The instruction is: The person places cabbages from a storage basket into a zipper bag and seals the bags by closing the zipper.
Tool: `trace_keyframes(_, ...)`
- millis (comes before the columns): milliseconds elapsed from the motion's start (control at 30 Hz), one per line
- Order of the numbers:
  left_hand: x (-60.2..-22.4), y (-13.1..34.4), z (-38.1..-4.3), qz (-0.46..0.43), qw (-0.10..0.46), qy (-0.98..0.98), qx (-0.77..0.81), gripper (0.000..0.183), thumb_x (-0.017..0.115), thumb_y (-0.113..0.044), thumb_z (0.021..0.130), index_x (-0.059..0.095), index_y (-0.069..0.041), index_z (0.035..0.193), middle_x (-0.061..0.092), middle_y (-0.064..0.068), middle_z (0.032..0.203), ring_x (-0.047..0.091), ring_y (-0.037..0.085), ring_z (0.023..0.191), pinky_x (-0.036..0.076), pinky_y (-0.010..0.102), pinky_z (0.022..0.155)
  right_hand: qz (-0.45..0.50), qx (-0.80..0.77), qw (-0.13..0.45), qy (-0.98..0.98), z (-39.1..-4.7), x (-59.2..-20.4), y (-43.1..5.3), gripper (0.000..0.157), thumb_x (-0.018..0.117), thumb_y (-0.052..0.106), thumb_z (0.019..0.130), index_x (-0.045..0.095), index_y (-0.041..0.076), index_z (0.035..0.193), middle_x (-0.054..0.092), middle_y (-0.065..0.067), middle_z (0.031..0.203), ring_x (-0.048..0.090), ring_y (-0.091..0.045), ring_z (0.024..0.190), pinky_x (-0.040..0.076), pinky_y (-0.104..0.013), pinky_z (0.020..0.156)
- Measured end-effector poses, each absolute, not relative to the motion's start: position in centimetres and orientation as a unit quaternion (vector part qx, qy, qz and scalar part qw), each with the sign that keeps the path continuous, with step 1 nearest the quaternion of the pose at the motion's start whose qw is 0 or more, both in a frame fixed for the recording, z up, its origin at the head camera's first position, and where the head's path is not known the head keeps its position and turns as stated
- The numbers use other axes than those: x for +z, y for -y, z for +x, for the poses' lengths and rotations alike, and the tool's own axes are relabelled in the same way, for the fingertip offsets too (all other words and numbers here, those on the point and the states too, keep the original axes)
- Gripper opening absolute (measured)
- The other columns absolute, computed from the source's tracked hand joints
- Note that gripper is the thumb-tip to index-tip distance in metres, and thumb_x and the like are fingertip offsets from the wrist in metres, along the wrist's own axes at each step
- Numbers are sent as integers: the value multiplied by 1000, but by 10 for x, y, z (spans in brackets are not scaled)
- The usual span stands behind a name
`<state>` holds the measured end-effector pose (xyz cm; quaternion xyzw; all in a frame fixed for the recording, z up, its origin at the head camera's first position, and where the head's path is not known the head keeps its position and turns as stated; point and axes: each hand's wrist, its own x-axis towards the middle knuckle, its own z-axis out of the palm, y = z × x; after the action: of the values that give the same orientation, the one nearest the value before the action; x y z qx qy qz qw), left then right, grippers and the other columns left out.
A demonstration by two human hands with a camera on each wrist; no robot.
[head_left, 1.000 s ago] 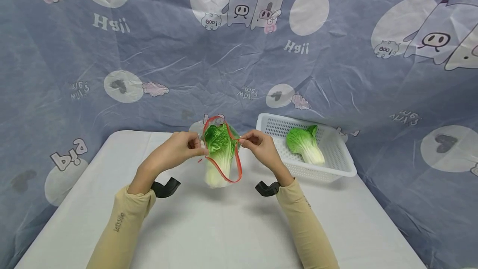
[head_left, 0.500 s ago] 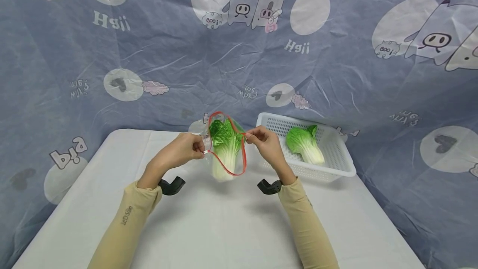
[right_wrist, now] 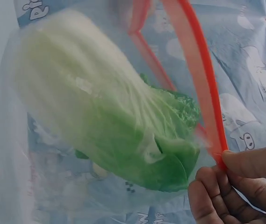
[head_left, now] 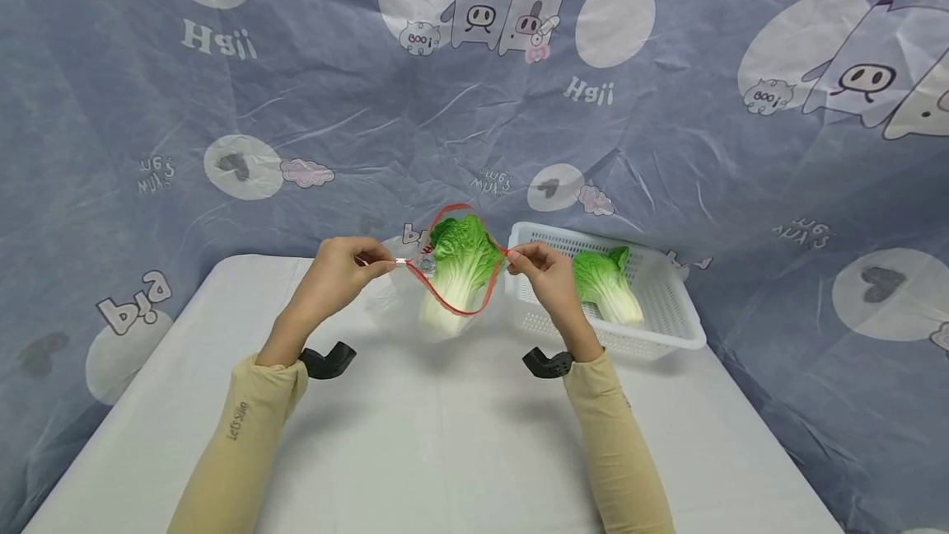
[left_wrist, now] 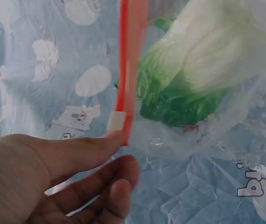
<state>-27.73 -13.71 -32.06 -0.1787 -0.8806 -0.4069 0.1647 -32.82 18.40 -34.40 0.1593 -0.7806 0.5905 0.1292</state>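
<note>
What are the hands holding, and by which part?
A clear bag, by its red rim: left hand pinches the end beside the white slider, right hand the opposite end.

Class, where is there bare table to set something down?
Free: the table between left sleeve and right sleeve, plus the strip outside left sleeve. Crowded: far middle, where left hand and right hand hold the bag beside the basket.
</note>
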Motion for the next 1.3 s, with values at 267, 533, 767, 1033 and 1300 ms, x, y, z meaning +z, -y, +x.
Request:
trace_keyframes(267, -314, 134, -273, -169, 234, 851, -439, 9, 69, -24, 91, 72, -17, 94, 72, 2, 90, 65, 17, 80, 52, 35, 71, 158, 610, 146, 763, -318, -330, -196, 33, 70, 29, 89, 67, 0, 104, 68, -2, 81, 67, -29, 82, 52, -30, 88)
trace_keyframes(533, -314, 136, -272, -183, 249, 815, -490, 15, 68, -29, 91, 71, -15, 95, 70, 3, 89, 64, 14, 79, 52, 24, 73, 156, 610, 155, 761, -316, -327, -201, 29, 71, 31, 88, 68, 5, 102, 68, -5, 82, 67, -20, 77, 51, -31, 90)
trace_keyframes(767, -309, 141, -271, -183, 249, 791, -529, 21, 67, -28, 91, 70, -9, 99, 69, 9, 92, 65, 23, 82, 49, 20, 71, 162, 617, 157, 754, -311, -319, -202, 31, 71, 29, 89, 67, 1, 102, 66, -3, 84, 65, -18, 75, 54, -29, 81)
trace_keyframes(1033, -295, 144, -279, -180, 246, 782, -544, 23, 67, -26, 91, 69, -5, 100, 69, 13, 91, 63, 10, 75, 49, 20, 67, 168, 619, 161, 750, -307, -301, -203, 31, 69, 27, 90, 65, -1, 102, 65, 3, 82, 62, -14, 71, 53, -30, 77)
trace_keyframes(1300, -275, 149, -288, -190, 246, 774, -551, 23, 67, -23, 92, 67, -1, 99, 66, 4, 84, 59, 9, 71, 47, 21, 63, 174, 613, 164, 753, -307, -285, -208, 28, 70, 29, 89, 66, 2, 98, 64, -3, 79, 62, -19, 71, 53, -30, 78)
